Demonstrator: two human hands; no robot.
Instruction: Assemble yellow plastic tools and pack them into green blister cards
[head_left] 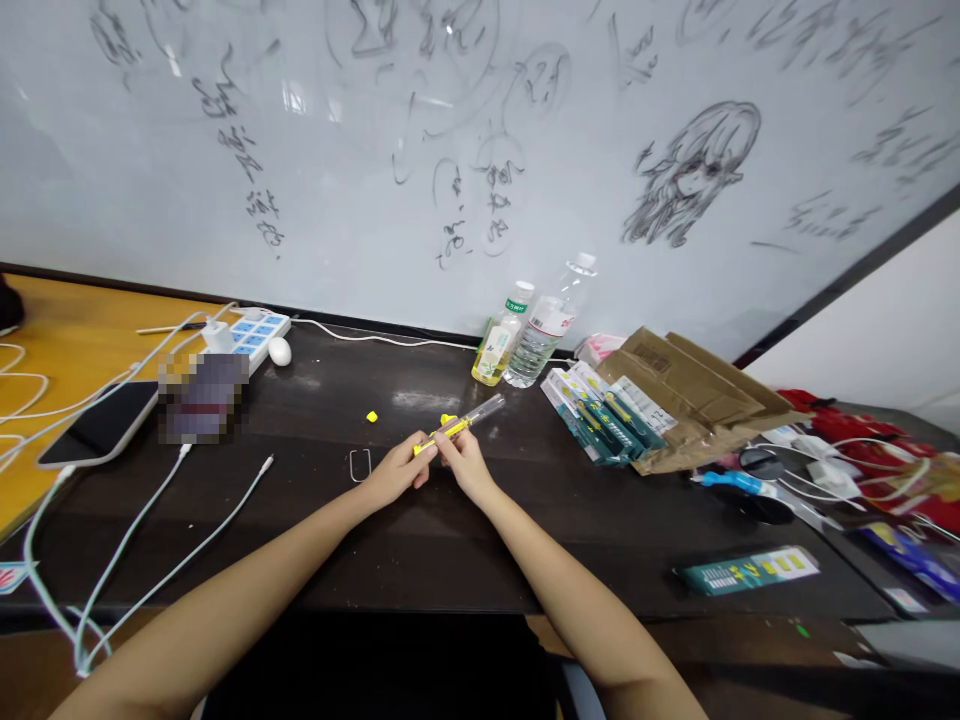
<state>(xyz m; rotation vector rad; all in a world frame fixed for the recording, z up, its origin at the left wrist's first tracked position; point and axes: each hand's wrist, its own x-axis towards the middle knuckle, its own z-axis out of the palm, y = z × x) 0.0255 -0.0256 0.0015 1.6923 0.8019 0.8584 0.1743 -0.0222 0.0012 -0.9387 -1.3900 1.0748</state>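
A slim stick-like thing [486, 408], yellow at its lower part with a clear tube at its far end, slants up to the right over the dark table. My left hand [397, 470] is closed around its lower yellow end. Just to the right, my right hand [466, 466] pinches its yellow middle. The fingers cover part of it, and I cannot make out its exact kind. A small yellow piece [372, 417] lies beyond my left hand, and another yellow piece [448, 419] shows just behind the stick. Near my left wrist lies a thin, pale U-shaped piece [360, 465].
Two bottles, one with yellow liquid [496, 350] and one of water [541, 335], stand by the whiteboard [337, 230]. Green packets [604, 415] lean by a brown paper bag [675, 385]; another packet [754, 571] lies front right. Left are a phone [101, 425], cables and a power strip [259, 335].
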